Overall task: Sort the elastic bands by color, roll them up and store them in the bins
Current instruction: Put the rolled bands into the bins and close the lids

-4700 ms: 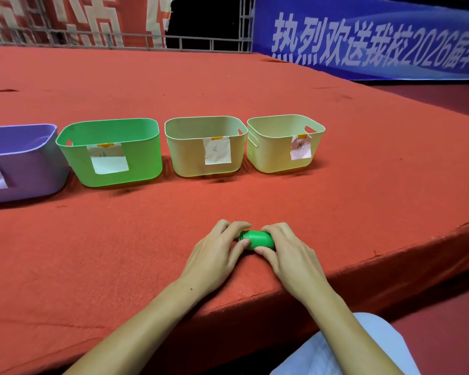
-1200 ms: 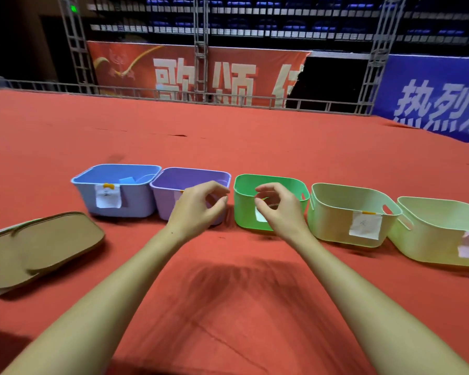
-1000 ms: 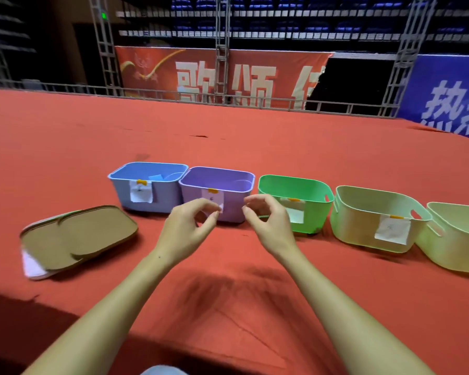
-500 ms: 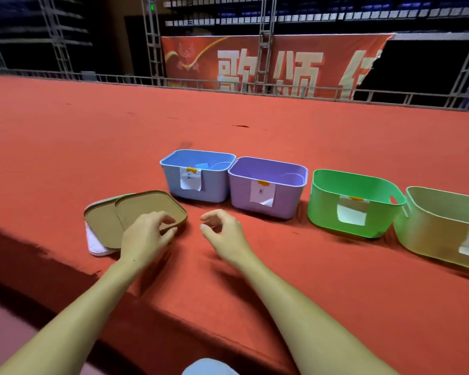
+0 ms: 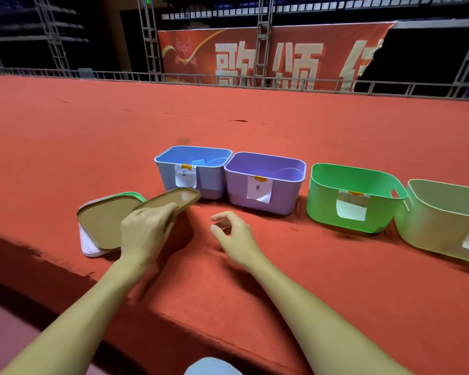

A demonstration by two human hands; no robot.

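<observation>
**A:** What were the fingers doing?

**B:** The left hand (image 5: 144,234) had its fingers (image 5: 161,212) curled over the near edge of a tan lid (image 5: 173,201), gripping it and holding it tilted, far end raised toward the blue bin (image 5: 198,171). The right hand (image 5: 233,234) hovered just above the red tabletop (image 5: 336,280), fingers loosely curled, grasping nothing.

**A:** And the arms?

**B:** Both forearms reached forward, bare, from the lower corners.

**A:** Where were the bands?

**B:** Only something pale blue showed inside the blue bin; I couldn't tell whether it was a band. A stack of lids (image 5: 103,223) lay left of the lifted one.

**A:** Any writing?

**B:** Paper labels taped on the blue, purple bin (image 5: 266,182) and green bin (image 5: 355,197), handwritten characters too small to read. A pale green bin (image 5: 444,220) stood rightmost. The red banner (image 5: 271,55) behind carried large pale Chinese characters.
</observation>
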